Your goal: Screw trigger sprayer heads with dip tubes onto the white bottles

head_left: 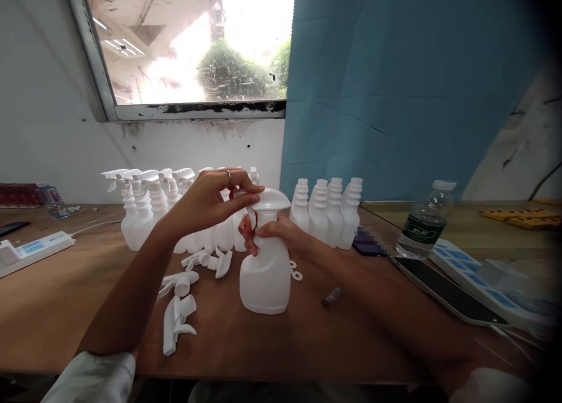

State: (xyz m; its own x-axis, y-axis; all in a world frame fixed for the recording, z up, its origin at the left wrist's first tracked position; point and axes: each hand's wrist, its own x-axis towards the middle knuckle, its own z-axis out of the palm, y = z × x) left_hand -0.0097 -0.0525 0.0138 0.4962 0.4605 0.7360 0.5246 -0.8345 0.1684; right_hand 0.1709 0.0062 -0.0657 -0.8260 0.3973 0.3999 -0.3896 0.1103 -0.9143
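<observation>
In front of me is a white plastic spray bottle [265, 280], upright, with a white trigger sprayer head [273, 200] on its neck. The fingers and thumb of my left hand [217, 198] pinch the sprayer head from the left. My right hand [285, 233] is wrapped round the bottle's neck, just below the head. Whether the base touches the table cannot be told. Loose trigger sprayer heads [178, 321] lie on the table to the left. Small white ring washers [297, 276] lie right of the bottle, partly hidden behind it.
Several bottles with sprayer heads [143, 215] stand at the back left. Several open-necked bottles [327, 215] stand at the back right. A water bottle [421, 230], a phone [448, 289] and a power strip [474, 280] lie to the right; another power strip [37, 252] is at left.
</observation>
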